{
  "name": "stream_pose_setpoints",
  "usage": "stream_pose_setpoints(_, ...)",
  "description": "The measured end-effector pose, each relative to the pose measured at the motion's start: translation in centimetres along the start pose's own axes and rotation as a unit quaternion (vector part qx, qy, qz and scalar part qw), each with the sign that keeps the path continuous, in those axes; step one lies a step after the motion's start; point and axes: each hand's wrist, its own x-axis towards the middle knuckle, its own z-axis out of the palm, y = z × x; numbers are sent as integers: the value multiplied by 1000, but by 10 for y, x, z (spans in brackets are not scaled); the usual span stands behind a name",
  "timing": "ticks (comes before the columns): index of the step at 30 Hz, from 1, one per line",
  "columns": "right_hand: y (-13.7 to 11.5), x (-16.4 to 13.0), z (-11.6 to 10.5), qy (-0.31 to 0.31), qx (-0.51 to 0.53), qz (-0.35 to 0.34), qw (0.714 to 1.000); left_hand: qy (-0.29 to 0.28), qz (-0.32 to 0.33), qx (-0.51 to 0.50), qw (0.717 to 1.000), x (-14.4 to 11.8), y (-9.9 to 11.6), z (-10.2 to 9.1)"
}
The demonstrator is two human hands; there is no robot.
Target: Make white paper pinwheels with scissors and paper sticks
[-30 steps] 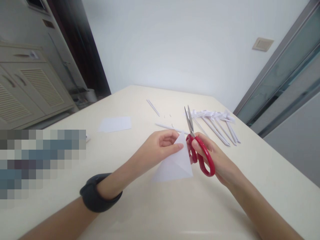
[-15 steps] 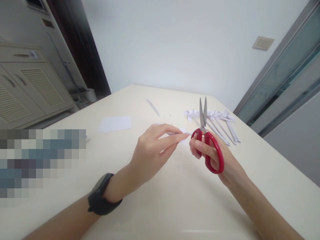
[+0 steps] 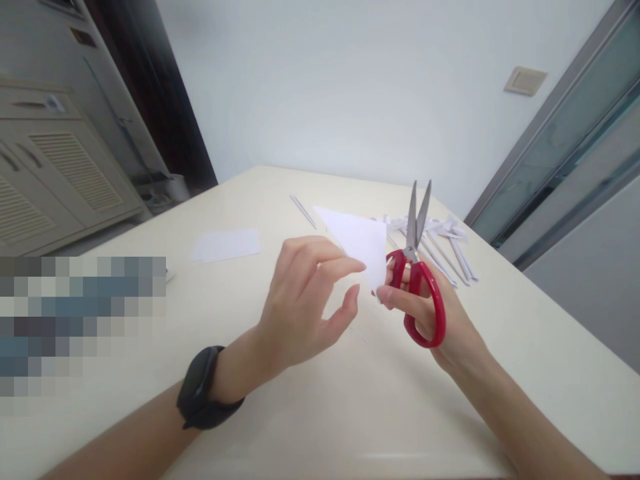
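Observation:
A white sheet of paper [image 3: 367, 243], folded or cut to a triangular outline, stands tilted above the table between my hands. My right hand [image 3: 425, 307] pinches its lower corner between thumb and finger. In the same hand hang red-handled scissors [image 3: 411, 253], blades slightly apart and pointing up. Just left of the paper, my left hand [image 3: 310, 297] has its thumb and fingers apart, with the index fingertip at the paper's edge; I cannot tell whether it touches.
Several paper pinwheels [image 3: 450, 230] with rolled paper sticks lie at the right. Thin paper sticks [image 3: 303, 211] rest near the back, and flat white paper [image 3: 227, 245] at left. A pixelated patch covers the table's left side. A wall stands behind the table [image 3: 300, 413].
The paper, seen nearly edge-on before, now shows its broad face upright. My left fingers have parted from their pinch. The scissors have tilted a little to the right.

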Motion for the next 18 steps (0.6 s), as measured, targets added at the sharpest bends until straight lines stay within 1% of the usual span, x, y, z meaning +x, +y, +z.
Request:
stream_pose_setpoints(1, 0, 0, 0, 15, -8, -9, 1000, 0, -25, -21, 999, 1, 2, -1)
stream_pose_setpoints(2, -1, 0, 0, 27, -17, -16, 999, -16, -57, -51, 997, 2, 3, -2)
stream_pose_setpoints(3, -2, -1, 0, 34, -26, -22, 999, -45, -99, -90, 990, 3, 5, -3)
stream_pose_setpoints(4, -2, -1, 0, 37, -35, -25, 998, -83, -151, -138, 975, 4, 6, -3)
stream_pose_setpoints(5, -3, -2, 1, 34, -43, -25, 998, -120, -210, -194, 951, 6, 7, -2)
stream_pose_setpoints(7, -5, -3, 2, 16, -50, -18, 998, -172, -315, -319, 877, 8, 7, 1)
stream_pose_setpoints(9, -6, -5, 3, -9, -48, -9, 999, -188, -378, -418, 804, 9, 5, 3)
stream_pose_setpoints(10, -7, -5, 4, -19, -45, -6, 999, -192, -396, -447, 779, 10, 4, 4)
stream_pose_setpoints(11, -7, -5, 4, -26, -44, -6, 999, -191, -408, -464, 763, 10, 3, 5)
stream_pose_setpoints(12, -7, -5, 4, -29, -46, -7, 999, -188, -419, -472, 753, 10, 3, 5)
stream_pose_setpoints(14, -8, -4, 3, -18, -55, -15, 998, -166, -438, -475, 745, 11, 2, 5)
stream_pose_setpoints(18, -5, -3, -2, 1, -51, -27, 998, -110, -457, -466, 749, 13, 2, 3)
